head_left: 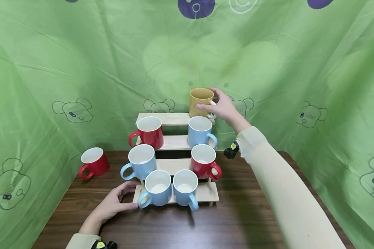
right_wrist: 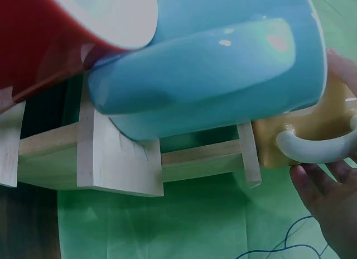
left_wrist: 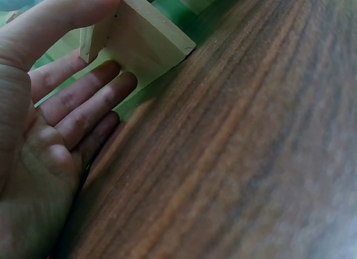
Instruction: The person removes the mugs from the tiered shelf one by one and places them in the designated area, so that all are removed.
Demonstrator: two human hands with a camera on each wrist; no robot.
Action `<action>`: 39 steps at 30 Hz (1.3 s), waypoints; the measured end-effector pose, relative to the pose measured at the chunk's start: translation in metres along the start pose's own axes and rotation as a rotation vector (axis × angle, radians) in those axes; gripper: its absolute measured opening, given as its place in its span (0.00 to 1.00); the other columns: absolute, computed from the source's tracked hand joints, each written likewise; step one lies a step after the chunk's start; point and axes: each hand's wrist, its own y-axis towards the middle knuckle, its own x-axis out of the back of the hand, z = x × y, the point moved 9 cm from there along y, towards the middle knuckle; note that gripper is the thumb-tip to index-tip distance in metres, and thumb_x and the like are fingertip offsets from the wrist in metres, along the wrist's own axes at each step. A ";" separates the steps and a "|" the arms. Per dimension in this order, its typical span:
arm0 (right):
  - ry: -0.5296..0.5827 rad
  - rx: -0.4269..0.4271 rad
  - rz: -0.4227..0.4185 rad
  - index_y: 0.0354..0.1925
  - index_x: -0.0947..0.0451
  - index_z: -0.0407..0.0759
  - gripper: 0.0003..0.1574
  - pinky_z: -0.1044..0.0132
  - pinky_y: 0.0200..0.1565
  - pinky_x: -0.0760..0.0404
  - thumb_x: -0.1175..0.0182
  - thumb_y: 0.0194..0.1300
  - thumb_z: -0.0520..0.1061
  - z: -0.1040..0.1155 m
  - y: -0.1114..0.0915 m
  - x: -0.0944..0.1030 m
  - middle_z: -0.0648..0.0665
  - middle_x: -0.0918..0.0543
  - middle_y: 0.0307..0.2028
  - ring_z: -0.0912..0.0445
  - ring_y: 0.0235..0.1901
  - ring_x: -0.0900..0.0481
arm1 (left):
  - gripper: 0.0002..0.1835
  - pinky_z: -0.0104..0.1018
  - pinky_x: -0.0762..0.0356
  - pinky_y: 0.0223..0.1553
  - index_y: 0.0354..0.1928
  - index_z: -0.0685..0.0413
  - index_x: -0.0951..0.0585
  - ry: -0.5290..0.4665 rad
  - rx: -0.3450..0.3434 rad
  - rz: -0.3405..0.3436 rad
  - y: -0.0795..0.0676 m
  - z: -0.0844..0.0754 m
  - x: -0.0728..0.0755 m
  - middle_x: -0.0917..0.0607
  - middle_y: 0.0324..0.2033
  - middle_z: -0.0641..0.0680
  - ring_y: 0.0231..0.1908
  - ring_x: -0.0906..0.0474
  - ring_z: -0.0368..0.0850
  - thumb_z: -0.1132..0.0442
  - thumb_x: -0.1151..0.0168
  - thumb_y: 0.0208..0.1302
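Up at 1 o'clock on the wooden rack (head_left: 174, 119), right hand (head_left: 225, 108) pinches the tan mug (head_left: 196, 101), which sits upright at that hand's 9.

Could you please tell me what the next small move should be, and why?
I'd probably have the right hand release the yellow mug, since its base appears seated on the top shelf while the left hand holds the bottom shelf.
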 end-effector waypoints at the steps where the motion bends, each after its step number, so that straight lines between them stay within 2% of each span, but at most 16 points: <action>1: -0.001 -0.001 0.002 0.85 0.42 0.44 0.66 0.49 0.75 0.29 0.17 0.61 0.58 0.000 0.000 0.000 0.42 0.26 0.75 0.45 0.74 0.28 | 0.37 0.30 0.21 0.62 0.73 0.57 0.24 0.003 0.003 -0.001 0.000 0.000 0.000 0.18 0.66 0.62 0.61 0.16 0.43 0.69 0.20 0.63; 19: 0.036 -0.019 -0.023 0.84 0.40 0.45 0.65 0.49 0.72 0.24 0.16 0.60 0.55 0.000 -0.001 -0.001 0.41 0.24 0.72 0.45 0.70 0.25 | 0.37 0.29 0.22 0.62 0.72 0.58 0.24 -0.002 -0.037 0.016 -0.003 -0.005 -0.003 0.17 0.65 0.61 0.61 0.16 0.45 0.71 0.21 0.62; 29: 0.013 -0.022 -0.029 0.84 0.40 0.44 0.65 0.48 0.71 0.24 0.16 0.60 0.56 0.000 -0.002 0.000 0.41 0.24 0.72 0.45 0.71 0.25 | 0.37 0.30 0.22 0.63 0.73 0.57 0.24 0.005 -0.014 0.015 -0.002 -0.003 -0.003 0.18 0.66 0.61 0.61 0.16 0.44 0.70 0.21 0.63; 39: 0.052 0.002 -0.084 0.82 0.37 0.44 0.63 0.50 0.70 0.22 0.15 0.59 0.52 -0.003 -0.005 0.007 0.41 0.23 0.70 0.46 0.67 0.23 | 0.36 0.31 0.21 0.63 0.73 0.57 0.25 0.012 -0.019 0.026 0.001 -0.004 -0.005 0.18 0.66 0.61 0.61 0.16 0.46 0.70 0.21 0.64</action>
